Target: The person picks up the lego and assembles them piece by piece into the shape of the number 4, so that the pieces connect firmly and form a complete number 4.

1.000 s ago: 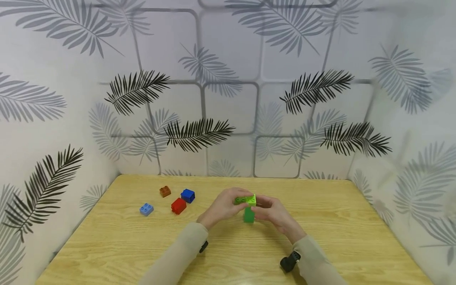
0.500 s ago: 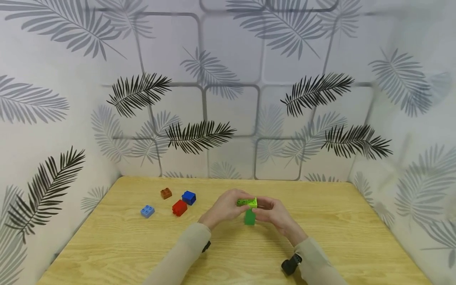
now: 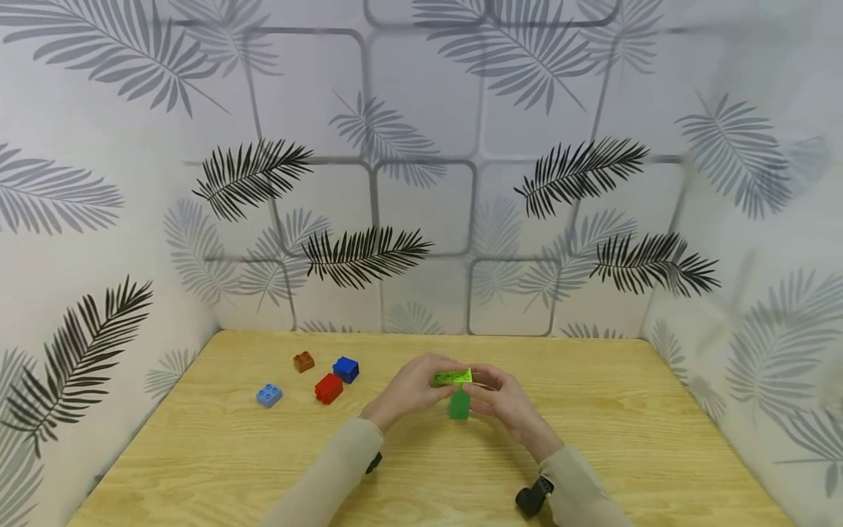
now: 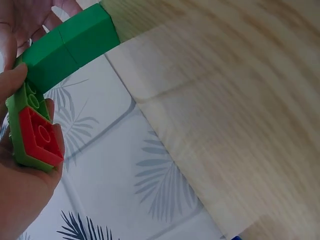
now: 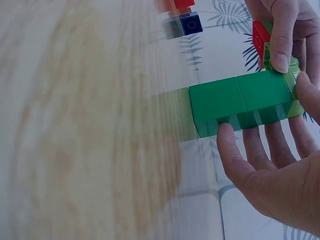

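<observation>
Two green bricks (image 3: 459, 405) stand stacked as a tower on the table. Across the tower's top lies a long lime-green brick (image 3: 452, 378), jutting out to the left. A red brick (image 4: 42, 135) sits under that jutting end, seen from below in the left wrist view. My left hand (image 3: 413, 384) pinches the lime-green brick, thumb in front and fingers behind. My right hand (image 3: 512, 406) holds the tower from the right, with its fingers along the green sides and its thumb near the lime-green brick. Fingers partly hide the lime-green brick's far side.
Left of the hands lie a red brick (image 3: 328, 389), a dark blue brick (image 3: 345, 369), a small brown brick (image 3: 304, 361) and a light blue brick (image 3: 268, 395). A leaf-patterned wall (image 3: 421, 293) rises behind the wooden table (image 3: 197, 468).
Both hands stay on the bricks with only slight finger shifts. The head view has drifted a little; the loose bricks lie as before.
</observation>
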`<action>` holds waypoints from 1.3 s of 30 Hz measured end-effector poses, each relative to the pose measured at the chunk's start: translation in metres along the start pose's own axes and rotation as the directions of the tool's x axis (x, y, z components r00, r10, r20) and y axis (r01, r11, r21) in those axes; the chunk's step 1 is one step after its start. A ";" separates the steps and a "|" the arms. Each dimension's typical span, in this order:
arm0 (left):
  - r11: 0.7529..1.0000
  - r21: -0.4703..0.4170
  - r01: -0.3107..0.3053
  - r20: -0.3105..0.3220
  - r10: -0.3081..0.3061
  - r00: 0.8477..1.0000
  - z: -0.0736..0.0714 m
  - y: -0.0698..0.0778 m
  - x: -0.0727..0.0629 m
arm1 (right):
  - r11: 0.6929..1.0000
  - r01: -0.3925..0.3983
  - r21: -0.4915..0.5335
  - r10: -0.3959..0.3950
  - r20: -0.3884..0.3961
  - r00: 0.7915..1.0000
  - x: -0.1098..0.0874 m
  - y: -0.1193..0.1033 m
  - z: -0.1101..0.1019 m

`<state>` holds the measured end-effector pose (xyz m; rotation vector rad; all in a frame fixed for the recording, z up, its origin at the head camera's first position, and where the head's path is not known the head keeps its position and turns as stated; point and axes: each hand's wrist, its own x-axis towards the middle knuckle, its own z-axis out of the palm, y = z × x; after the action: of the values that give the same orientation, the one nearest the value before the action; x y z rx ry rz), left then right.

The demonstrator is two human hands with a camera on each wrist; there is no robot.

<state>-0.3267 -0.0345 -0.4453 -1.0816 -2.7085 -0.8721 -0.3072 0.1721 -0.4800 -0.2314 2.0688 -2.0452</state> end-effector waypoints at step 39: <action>0.918 -0.357 0.172 0.081 -0.153 0.985 -0.054 -0.071 -0.047 | 0.999 -0.037 -0.021 0.037 -0.005 0.999 0.002 0.003 0.000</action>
<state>-0.3447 -0.1341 -0.4479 -0.9511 -2.7786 -1.4391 -0.3095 0.1716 -0.4831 -0.1913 2.0825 -2.0052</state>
